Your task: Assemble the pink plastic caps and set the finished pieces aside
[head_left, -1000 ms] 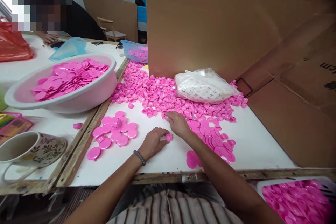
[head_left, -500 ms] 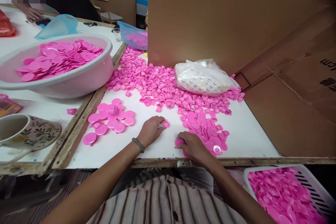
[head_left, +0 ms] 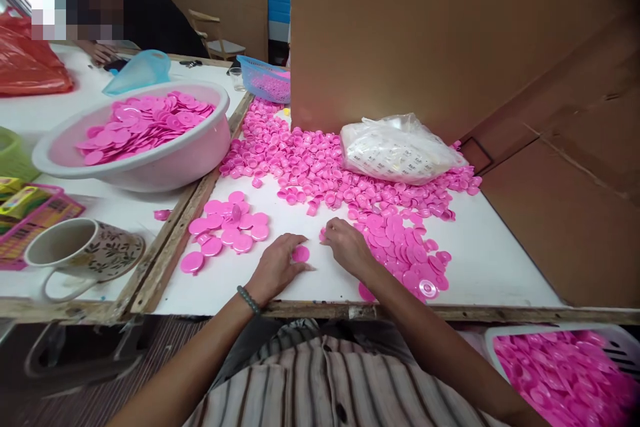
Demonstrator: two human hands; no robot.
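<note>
Pink disc [head_left: 301,253] is at the white table [head_left: 500,260], between thumb and fingers of the left hand [head_left: 274,265]. Those are spread apart, tips blurred; I can't confirm contact on either side. Right hand [head_left: 347,247] is curled in, a small pink piece [head_left: 323,234] showing at its fingertips. Its grip is hidden from me, so can't tell if clamped or only touching.

Risks as I see them: disc looks thin and glossy, so an off-centre pinch could let it slip or flip. Small piece is mostly covered; a wrong angle there would be easy to miss. Right forearm [head_left: 415,310] crosses the edge of the loose flat discs [head_left: 395,243]; a low sweep could drag some along. Heaped pink cups [head_left: 315,163] lie beyond the hands, strays could get knocked in.

Orientation: disc's flat face is up toward me. Outline is round, so no long axis to give. Small piece: too hidden to call direction or axis
</note>
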